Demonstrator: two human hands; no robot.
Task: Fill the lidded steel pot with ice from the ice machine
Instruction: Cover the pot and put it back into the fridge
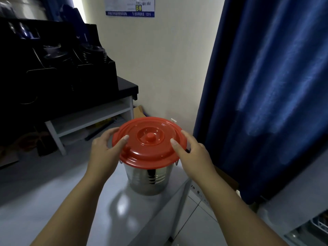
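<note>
Two bare forearms reaching in from the bottom edge, converging on the middle. Left hand (103,148) clasping the left rim of the red lid (149,143), thumb laid across the top, fingers (111,131) curled round the far edge. Right hand (192,153) mirroring it on the right rim, thumb pressing down on the lid's raised ring, remaining fingers wrapped over the side and mostly hidden. Both sets of fingers pinching the lid's edge, neither spread wide.

Lid sitting on the steel pot (148,180), slightly tilted, a small knob at its centre. Pot upright on the pale, glossy bench (99,210), close to its right-hand edge, shiny ribbed wall catching dark reflections. Small metal lugs just visible under the lid rim on either side. Whether the lid is fully seated or lifted a touch: cannot tell.

Right of the bench, tiled floor (197,215) below, and a blue curtain (266,86) hanging down the whole right side. Bottom right corner, something grey with a rack, too cut off to identify.

Beyond the pot, left, a white shelf unit (92,118) with a black top, dark stacked crates (53,68) above holding metal lids or dishes, dim and hard to read. Straight behind, a cream wall (159,68) with a blue-edged notice (130,6) at the top, text blurred.
</note>
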